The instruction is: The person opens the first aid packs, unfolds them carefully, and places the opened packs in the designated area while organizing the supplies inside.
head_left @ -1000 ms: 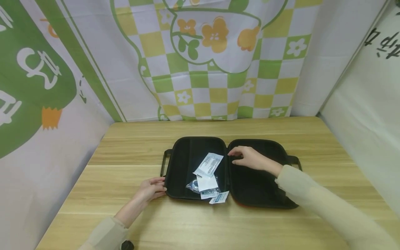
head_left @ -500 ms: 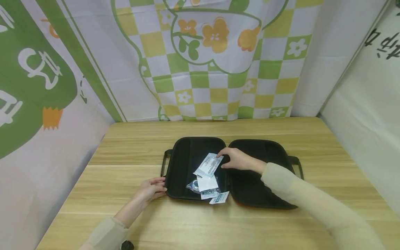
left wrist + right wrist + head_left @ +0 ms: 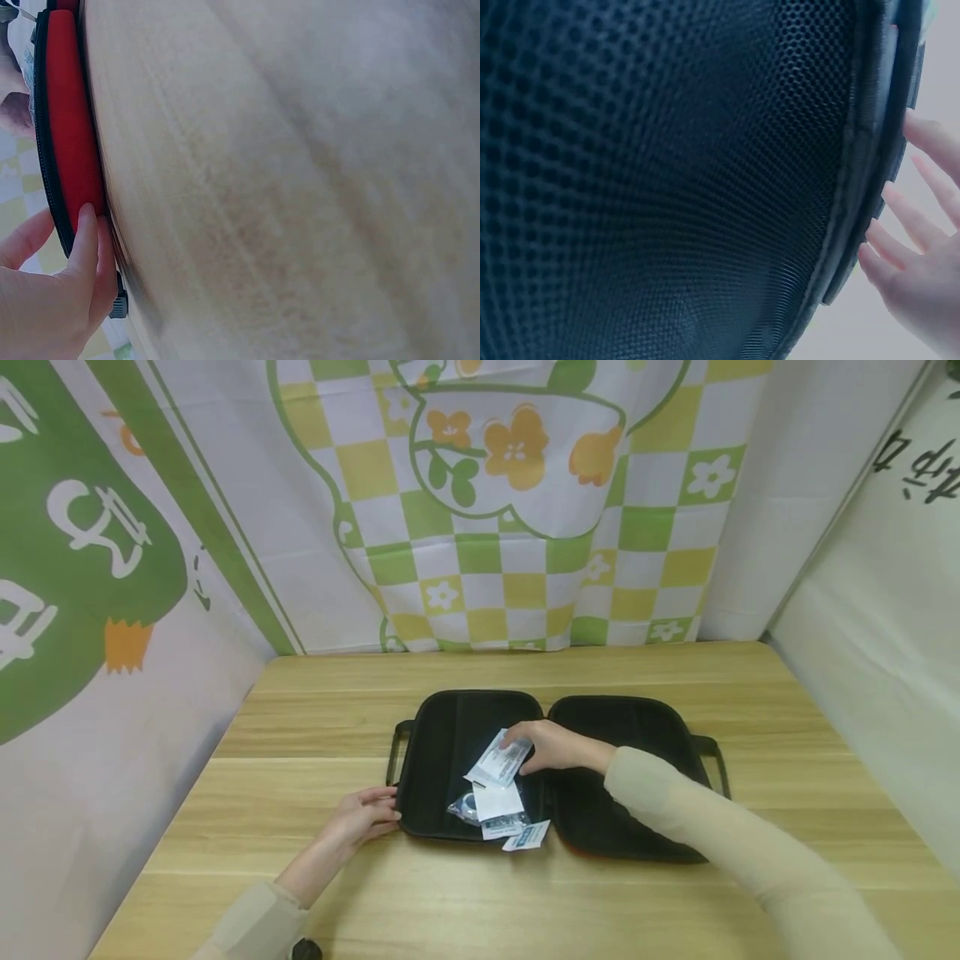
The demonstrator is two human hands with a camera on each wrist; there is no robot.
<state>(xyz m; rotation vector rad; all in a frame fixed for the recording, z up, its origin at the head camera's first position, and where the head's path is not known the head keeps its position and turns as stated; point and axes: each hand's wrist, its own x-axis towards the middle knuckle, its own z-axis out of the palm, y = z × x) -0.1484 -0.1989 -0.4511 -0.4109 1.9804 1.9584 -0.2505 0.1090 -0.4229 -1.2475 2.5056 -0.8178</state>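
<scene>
A black-lined zip case point(image 3: 435, 760) lies unfolded on the table, its outer wall red in the left wrist view. Several sachets are in its left half: a white printed sachet point(image 3: 497, 766) on top, a plain white square point(image 3: 495, 802) below, a clear packet point(image 3: 465, 807), and a small sachet point(image 3: 528, 836) over the front rim. My left hand point(image 3: 356, 818) touches the case's front-left corner, fingertips on the red wall point(image 3: 71, 112). Fingers spread, my right hand point(image 3: 551, 746) reaches over the top sachet, partly covering it; contact is unclear.
The right half point(image 3: 622, 827) of the case lies flat under my right forearm, its mesh lining point(image 3: 667, 150) close in the right wrist view. Carry handles point(image 3: 393, 752) stick out at both ends. Patterned cloth point(image 3: 510, 568) hangs behind the wooden table point(image 3: 450, 910).
My right hand has moved left from above the case's right half, across the hinge, to the top sachet. The left hand stays at the corner, and the sachets lie as before.
</scene>
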